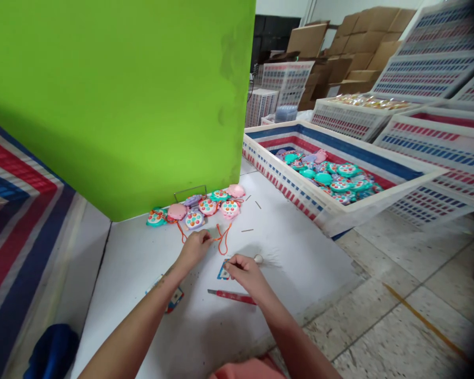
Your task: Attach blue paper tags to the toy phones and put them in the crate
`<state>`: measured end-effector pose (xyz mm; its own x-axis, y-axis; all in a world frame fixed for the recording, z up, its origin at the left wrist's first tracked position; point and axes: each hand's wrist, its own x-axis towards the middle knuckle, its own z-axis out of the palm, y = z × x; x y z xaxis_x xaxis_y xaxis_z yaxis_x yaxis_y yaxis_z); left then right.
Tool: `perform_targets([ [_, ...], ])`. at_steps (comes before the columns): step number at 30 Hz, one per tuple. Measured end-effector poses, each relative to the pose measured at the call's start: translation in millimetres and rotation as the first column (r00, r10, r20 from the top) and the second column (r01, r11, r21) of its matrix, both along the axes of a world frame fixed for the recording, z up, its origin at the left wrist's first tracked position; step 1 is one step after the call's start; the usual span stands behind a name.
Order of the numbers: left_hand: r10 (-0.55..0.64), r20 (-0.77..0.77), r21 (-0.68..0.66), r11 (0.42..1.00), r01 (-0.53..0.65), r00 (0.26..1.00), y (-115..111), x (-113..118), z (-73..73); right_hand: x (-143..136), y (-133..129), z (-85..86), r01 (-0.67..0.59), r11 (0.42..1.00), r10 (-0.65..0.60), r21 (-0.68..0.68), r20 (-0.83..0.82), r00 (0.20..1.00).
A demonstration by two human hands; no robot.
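Observation:
My left hand (197,246) is closed in a pinch on an orange cord (223,243), whose loop lies on the white tabletop to the right of the fingers. My right hand (245,269) pinches a small blue-and-white printed card (222,271) at its edge. Just below that hand lies a red utility knife (234,296), blade pointing left. More printed cards (175,300) lie partly hidden behind my left forearm. Beyond both hands, several turtle-like toys with coloured buttons (194,218) sit in a cluster, some with orange cords attached.
A green panel (142,105) rises behind the toys, with a bent wire (190,192) at its foot. To the right, a white crate (335,216) holds many similar toys. Stacked crates (430,73) and cardboard boxes (359,47) stand behind. Striped fabric (19,210) hangs at left.

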<state>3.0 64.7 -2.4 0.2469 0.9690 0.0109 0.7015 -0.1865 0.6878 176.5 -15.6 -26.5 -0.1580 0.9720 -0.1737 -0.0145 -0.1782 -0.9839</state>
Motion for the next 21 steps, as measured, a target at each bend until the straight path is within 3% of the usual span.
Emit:
perform_targets([
  [4,0.067,0.246,-0.164,0.986,-0.026,0.967,-12,-3,4.9,-15,12,-7.6,0.007,1.0,-0.007,0.011,0.025,1.0],
  [9,0.146,0.436,-0.3,0.954,-0.009,0.888,-24,1,9.5,-24,19,-2.0,0.021,0.998,-0.018,-0.055,0.065,0.998],
  [16,0.199,0.533,-0.363,0.932,0.01,0.822,-30,0,15.8,-22,20,0.4,0.028,0.996,-0.022,-0.084,0.065,0.998],
  [21,0.079,0.506,-0.327,0.939,0.106,0.859,-36,-1,14.3,-23,19,3.6,0.015,0.998,-0.012,-0.059,0.057,0.998],
])
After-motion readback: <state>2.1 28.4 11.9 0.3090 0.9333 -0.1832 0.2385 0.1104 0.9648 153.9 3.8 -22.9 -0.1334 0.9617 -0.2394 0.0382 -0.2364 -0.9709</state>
